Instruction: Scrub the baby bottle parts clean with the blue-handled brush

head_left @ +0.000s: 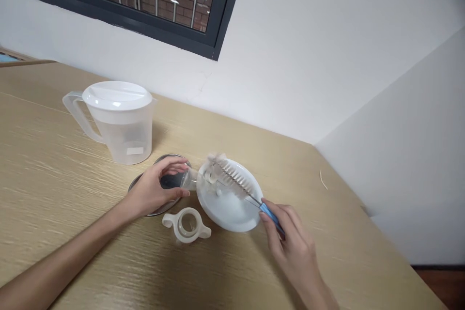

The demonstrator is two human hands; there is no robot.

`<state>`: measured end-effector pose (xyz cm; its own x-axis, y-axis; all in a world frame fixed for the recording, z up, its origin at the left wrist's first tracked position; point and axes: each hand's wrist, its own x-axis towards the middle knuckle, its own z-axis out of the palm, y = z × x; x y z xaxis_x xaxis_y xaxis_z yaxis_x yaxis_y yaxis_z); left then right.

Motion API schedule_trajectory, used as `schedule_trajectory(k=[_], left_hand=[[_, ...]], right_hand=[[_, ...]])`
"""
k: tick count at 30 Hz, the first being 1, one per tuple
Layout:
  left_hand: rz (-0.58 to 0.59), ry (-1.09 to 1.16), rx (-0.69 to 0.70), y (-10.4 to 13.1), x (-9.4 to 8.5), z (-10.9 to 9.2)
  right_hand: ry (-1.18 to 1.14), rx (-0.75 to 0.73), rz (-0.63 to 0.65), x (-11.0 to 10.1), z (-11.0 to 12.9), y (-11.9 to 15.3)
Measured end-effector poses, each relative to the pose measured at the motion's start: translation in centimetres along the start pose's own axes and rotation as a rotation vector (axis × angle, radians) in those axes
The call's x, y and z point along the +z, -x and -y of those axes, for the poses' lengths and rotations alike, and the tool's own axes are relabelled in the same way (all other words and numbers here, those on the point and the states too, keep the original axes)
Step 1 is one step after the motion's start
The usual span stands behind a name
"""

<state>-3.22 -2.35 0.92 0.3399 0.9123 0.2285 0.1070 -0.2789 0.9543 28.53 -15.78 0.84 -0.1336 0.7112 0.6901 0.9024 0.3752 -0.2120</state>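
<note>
My left hand (154,186) is curled around a small clear bottle (189,179), lying sideways between thumb and fingers; its far end blurs against the white bowl. The blue handle of a bottle brush (271,215) is pinched in my right hand (292,237). Its twisted wire and pale bristles slant up and left above the white bowl (232,220), the tip close to the far end of the bottle. Whether the brush touches the bottle, I cannot tell. A translucent two-handled ring (187,225) lies on the table just in front of the bowl.
Partly behind my left hand is a round steel dish (160,212). A lidded clear pitcher (125,128) with a handle stands at the back left of the wooden table (119,271). A thin pale strip (323,180) lies at the right. Behind are a wall and a barred window.
</note>
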Motion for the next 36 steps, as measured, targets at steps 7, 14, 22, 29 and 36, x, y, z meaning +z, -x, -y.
schedule_trajectory(k=[7,14,22,29,36], left_hand=[[-0.005,0.063,-0.026,0.0,0.2,0.4],[-0.003,0.021,-0.015,0.0,0.2,0.1],[-0.026,-0.101,0.018,0.1,-0.1,0.2],[-0.022,-0.111,0.031,0.0,-0.1,0.0],[-0.031,-0.107,0.037,0.0,-0.1,0.1]], right_hand=[[-0.032,-0.059,-0.042,-0.8,0.8,-0.2],[-0.028,-0.029,0.038,-0.4,0.1,-0.1],[-0.050,-0.065,0.008,-0.7,0.4,0.2],[-0.015,-0.051,0.026,-0.3,0.1,0.0],[-0.007,-0.045,-0.027,-0.5,-0.3,0.1]])
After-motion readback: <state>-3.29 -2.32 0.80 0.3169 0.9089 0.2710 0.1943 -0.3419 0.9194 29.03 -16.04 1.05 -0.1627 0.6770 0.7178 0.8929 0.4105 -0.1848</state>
